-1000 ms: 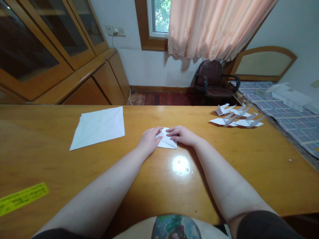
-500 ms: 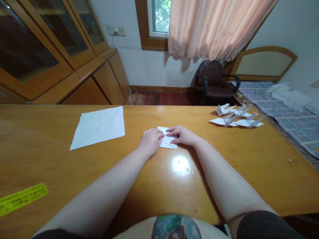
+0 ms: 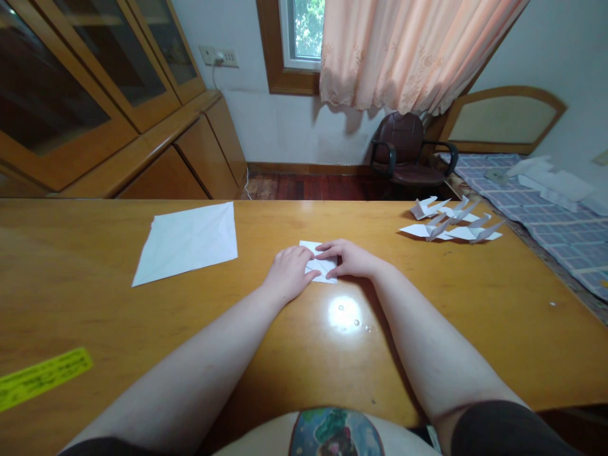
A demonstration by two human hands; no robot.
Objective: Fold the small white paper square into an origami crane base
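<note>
A small folded square of white paper (image 3: 321, 268) lies flat on the table in front of me, with crease lines across it. My left hand (image 3: 291, 271) rests on its left side, fingers stretched over the edge and thumb apart on the paper. From the right, my right hand (image 3: 349, 258) touches the same paper with fingers and thumb spread, its fingertips close to those of the left. Parts of the paper's left and right sides are hidden under the hands.
A larger white sheet (image 3: 190, 244) lies to the left on the wooden table (image 3: 304, 354). Several folded paper cranes (image 3: 475, 234) stand at the back right. A yellow label (image 3: 45, 378) is at the near left. Beyond the table are a chair (image 3: 401, 149) and a bed (image 3: 546, 202).
My left thumb has moved out from beside the fingers, down toward the paper's near edge. The right fingers have shifted slightly; the paper stays in place.
</note>
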